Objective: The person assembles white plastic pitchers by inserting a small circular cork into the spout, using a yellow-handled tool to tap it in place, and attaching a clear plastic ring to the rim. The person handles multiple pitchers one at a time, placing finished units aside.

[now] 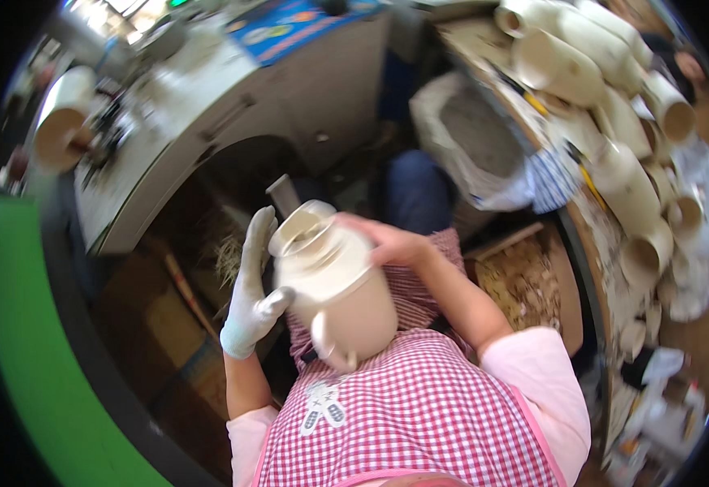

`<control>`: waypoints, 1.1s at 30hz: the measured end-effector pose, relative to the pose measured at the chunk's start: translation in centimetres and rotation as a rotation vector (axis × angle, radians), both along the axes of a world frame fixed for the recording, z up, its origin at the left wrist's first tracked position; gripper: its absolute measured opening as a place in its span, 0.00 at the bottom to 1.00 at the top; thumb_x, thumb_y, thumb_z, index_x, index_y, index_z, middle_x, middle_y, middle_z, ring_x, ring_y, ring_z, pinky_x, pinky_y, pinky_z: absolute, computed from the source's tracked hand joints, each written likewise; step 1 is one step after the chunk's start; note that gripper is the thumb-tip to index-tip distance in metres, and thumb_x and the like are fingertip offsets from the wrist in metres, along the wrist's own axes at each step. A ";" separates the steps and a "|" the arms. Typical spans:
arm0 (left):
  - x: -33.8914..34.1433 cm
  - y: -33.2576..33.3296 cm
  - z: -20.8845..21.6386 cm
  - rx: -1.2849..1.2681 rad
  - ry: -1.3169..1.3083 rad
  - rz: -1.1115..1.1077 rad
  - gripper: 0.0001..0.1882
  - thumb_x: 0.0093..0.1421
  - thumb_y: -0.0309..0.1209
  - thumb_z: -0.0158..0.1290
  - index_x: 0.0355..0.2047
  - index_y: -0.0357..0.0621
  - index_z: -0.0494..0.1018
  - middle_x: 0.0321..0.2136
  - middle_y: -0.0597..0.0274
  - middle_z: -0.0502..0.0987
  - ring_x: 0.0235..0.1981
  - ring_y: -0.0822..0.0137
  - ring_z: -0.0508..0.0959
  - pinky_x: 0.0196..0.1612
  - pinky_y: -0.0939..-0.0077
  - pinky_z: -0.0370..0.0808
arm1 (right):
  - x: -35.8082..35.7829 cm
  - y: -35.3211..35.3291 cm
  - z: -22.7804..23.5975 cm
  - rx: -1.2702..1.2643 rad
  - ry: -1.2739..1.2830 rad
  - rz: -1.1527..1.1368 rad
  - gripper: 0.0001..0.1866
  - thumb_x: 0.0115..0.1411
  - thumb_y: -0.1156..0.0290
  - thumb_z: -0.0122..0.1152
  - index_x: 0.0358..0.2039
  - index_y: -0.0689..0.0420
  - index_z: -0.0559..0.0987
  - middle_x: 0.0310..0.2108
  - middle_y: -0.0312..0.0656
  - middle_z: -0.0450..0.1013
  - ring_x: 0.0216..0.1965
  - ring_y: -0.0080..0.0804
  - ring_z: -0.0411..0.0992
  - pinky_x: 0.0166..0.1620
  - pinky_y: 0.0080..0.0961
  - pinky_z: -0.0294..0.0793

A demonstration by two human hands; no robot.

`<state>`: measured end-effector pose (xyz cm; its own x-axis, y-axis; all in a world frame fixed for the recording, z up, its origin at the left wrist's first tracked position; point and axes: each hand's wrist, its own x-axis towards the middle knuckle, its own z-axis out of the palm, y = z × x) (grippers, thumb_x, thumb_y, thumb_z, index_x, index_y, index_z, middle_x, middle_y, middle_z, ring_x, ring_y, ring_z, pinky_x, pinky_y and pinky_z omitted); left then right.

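At far left, a green panel (17, 325) curves along the rim of the view; next to it, a pale cylinder (69, 114) with a brown end stands out among blurred dark clutter at the end of a white-topped table (200, 101); a blue printed sheet (302, 32) lies at the table's far edge, and a wooden stick (188, 292) slants in the shadow below.

At center, the person's left hand (250, 292), in a whitish glove, is unclenched beside a cream jug (342, 304), fingers straight and thumb toward its side; whether it touches cannot be told; the jug, tilted above the lap in front of a red-checked apron (403, 406), has its handle toward the wearer; a flat pale strip (283, 195) shows just behind its mouth; the bare right hand (391, 243) grasps the jug near the neck.

Farther right, a whitish sack (432, 105) holds grey material, near a blue-striped cloth (553, 180); below, a box (567, 296) contains pale scraps; at far right, cream pots (570, 73) are heaped on a littered table (606, 272), many showing brownish openings.
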<state>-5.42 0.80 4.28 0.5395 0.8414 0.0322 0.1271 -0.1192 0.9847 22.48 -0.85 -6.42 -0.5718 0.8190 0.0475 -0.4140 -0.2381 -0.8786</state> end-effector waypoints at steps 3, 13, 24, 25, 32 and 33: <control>3.2 0.0 -1.0 -0.061 -0.128 0.088 0.39 0.63 0.48 0.60 0.68 0.40 0.63 0.74 0.44 0.57 0.73 0.50 0.60 0.74 0.57 0.55 | 1.3 0.0 2.1 0.051 -0.037 0.071 0.47 0.62 0.59 0.71 0.75 0.57 0.58 0.70 0.48 0.64 0.67 0.37 0.67 0.69 0.32 0.64; 2.5 0.6 0.0 -0.334 -0.023 0.293 0.09 0.59 0.30 0.60 0.36 0.38 0.78 0.38 0.64 0.78 0.39 0.75 0.74 0.46 0.79 0.70 | 30.2 9.0 6.5 0.845 -2.207 -1.029 0.08 0.65 0.70 0.57 0.38 0.58 0.82 0.37 0.48 0.80 0.41 0.47 0.79 0.44 0.41 0.80; -3.2 3.4 7.9 0.722 0.489 0.024 0.22 0.39 0.42 0.75 0.27 0.44 0.78 0.47 0.39 0.81 0.53 0.37 0.80 0.60 0.47 0.74 | 14.6 7.0 12.5 -0.224 -0.469 -0.660 0.21 0.78 0.56 0.44 0.52 0.61 0.77 0.22 0.32 0.68 0.16 0.15 0.64 0.18 0.11 0.60; -3.2 3.9 7.0 0.702 0.425 -0.026 0.21 0.38 0.40 0.76 0.27 0.46 0.78 0.46 0.42 0.82 0.48 0.41 0.82 0.55 0.51 0.78 | 11.0 5.2 13.1 -0.226 -0.372 -0.403 0.20 0.79 0.57 0.44 0.52 0.60 0.77 0.22 0.31 0.68 0.16 0.13 0.63 0.17 0.09 0.57; -2.0 5.3 3.4 0.491 0.219 -0.326 0.20 0.38 0.39 0.77 0.26 0.47 0.79 0.48 0.45 0.81 0.48 0.45 0.81 0.50 0.54 0.78 | -2.1 2.1 15.0 1.042 -1.194 -0.067 0.16 0.66 0.58 0.64 0.39 0.59 0.80 0.31 0.41 0.76 0.31 0.35 0.78 0.31 0.26 0.78; -1.9 5.4 3.4 0.484 0.209 -0.350 0.20 0.37 0.39 0.77 0.26 0.47 0.79 0.48 0.46 0.81 0.47 0.45 0.81 0.50 0.54 0.78 | -2.4 2.3 15.2 1.097 -1.242 -0.040 0.16 0.65 0.57 0.64 0.37 0.59 0.79 0.30 0.41 0.75 0.31 0.34 0.78 0.30 0.26 0.78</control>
